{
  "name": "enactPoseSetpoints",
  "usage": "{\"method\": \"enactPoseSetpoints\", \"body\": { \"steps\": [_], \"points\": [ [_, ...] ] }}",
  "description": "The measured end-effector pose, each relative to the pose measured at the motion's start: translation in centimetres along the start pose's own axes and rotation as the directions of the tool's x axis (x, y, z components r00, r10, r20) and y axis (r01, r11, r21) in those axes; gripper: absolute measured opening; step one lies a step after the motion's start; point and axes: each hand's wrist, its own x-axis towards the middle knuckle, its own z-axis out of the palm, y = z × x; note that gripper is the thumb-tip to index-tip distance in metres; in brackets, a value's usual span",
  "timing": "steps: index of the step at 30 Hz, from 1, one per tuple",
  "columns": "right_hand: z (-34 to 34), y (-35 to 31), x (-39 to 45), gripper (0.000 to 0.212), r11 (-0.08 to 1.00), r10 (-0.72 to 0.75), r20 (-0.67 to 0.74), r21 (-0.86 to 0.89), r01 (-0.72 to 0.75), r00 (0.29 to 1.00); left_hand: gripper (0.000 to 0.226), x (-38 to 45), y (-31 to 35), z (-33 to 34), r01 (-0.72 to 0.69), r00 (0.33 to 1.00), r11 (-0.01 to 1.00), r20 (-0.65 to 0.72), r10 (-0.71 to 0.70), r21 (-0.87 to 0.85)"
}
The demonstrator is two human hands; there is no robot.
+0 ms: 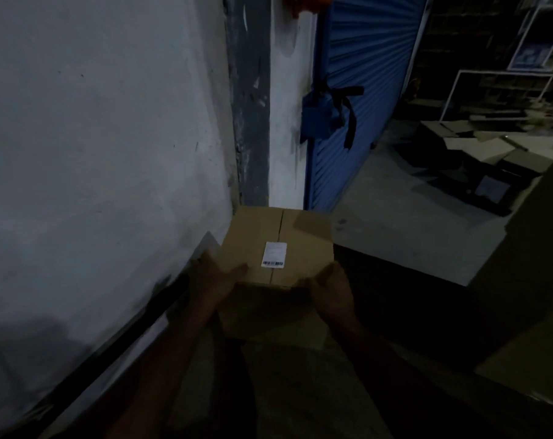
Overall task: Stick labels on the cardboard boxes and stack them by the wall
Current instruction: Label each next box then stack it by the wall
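One view only, worn on the head, tilted forward and steeply down along both forearms. Close above the cardboard box (278, 248), its top face and white label (274, 255) seen from over the near edge. Wide-angle, bending the white wall (104, 137) at left. Farther ahead, a blue roller shutter (357, 99); at far right, dim shelving (503, 77).
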Motion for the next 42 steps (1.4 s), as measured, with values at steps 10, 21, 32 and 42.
{"method": "enactPoseSetpoints", "body": {
  "steps": [10,21,32,42],
  "points": [
    [-11.4,4.5,-14.2,0.093,0.985,0.025,-0.105,-0.169,-0.043,0.994,0.128,-16.3,-1.9,2.2,-0.014,0.987,1.0,0.161,0.018,-0.023],
    [-29.5,13.4,-30.7,0.087,0.968,0.151,-0.38,-0.132,-0.214,0.913,0.102,-37.7,4.0,11.5,-0.253,0.935,0.966,0.272,0.229,0.054],
    [-41.5,20.2,-38.8,0.079,0.948,0.154,-0.669,-0.108,-0.3,0.727,0.11,-47.7,10.4,23.1,-0.441,0.77,0.895,0.482,0.417,-0.069],
    [-45.4,22.4,-40.1,0.075,0.946,0.169,-0.817,-0.023,-0.324,0.552,0.087,-48.3,16.0,29.6,-0.582,0.523,0.786,0.644,0.559,-0.208]
  ]
}}
